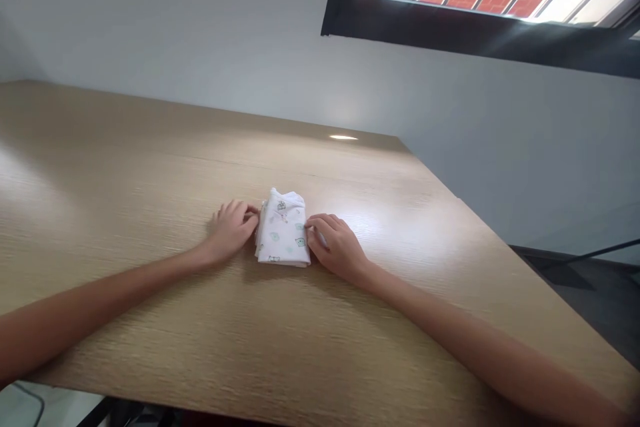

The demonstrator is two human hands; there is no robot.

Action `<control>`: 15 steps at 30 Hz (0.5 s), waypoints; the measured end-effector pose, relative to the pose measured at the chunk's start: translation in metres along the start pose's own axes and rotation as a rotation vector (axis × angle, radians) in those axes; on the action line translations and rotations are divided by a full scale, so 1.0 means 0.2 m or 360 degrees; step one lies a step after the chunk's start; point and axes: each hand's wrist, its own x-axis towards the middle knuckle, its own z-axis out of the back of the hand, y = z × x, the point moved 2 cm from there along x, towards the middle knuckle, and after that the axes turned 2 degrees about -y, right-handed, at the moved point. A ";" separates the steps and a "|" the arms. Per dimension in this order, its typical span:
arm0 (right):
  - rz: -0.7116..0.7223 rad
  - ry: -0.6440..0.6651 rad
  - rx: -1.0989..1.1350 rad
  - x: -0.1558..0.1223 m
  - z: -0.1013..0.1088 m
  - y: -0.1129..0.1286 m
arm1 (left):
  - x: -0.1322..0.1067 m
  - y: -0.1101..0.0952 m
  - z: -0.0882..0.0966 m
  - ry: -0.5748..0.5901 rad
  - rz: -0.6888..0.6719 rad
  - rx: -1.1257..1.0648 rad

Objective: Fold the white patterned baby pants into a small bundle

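Across the pale wood-grain table (280, 333), a folded, white, animal-printed cloth (283, 233) lies between the left hand (233, 228) and right hand (339, 247), fingers bent narrowly at opposite edges, seemingly steadying its layers, though whether either pinches I cannot tell.

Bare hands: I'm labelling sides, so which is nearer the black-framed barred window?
The bare right hand; the bare left hand is farther, across the folded white patterned cloth.

The left forearm (110, 297) and the right forearm (450, 323) are showing bare — slim, rounded shapes that are tapering toward narrow wrists on the far side. The left hand (233, 228) and the right hand (340, 245) are also showing bare — slender-fingered, the nails blurring.
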 end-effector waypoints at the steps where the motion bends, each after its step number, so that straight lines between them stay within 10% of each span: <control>1: 0.0022 0.0008 0.0021 0.00 0.01 0.02 | 0.00 -0.01 -0.01 0.0003 -0.0021 0.0135; 8: 0.0096 0.0308 0.0076 -0.07 0.02 0.22 | -0.11 -0.13 -0.06 0.0434 -0.0565 -0.0382; 15: 0.0018 0.0264 0.0242 -0.07 0.10 0.32 | -0.20 -0.18 -0.11 0.0790 -0.0153 -0.1394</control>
